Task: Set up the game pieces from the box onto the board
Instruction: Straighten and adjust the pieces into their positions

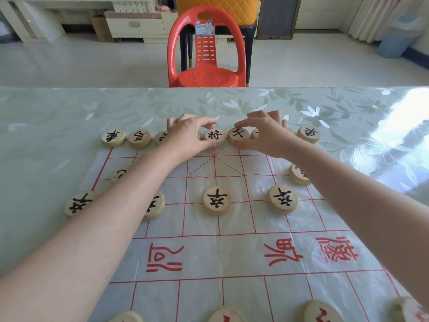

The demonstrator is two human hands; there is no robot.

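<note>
Floral tablecloth, left hand pinching general piece, right hand gripping advisor piece

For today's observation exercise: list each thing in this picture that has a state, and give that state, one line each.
Left hand: fingers pinching a piece in the far row.
Right hand: fingers on a far-row piece.
Black pieces: flat, face up, on the board.
Board: spread flat on the table.
Red chair: upright, unoccupied.

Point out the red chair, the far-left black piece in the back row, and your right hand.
red chair [207, 77]: head view, seat.
far-left black piece [113, 138]: head view, top face.
right hand [267, 133]: head view, back of hand.
</note>
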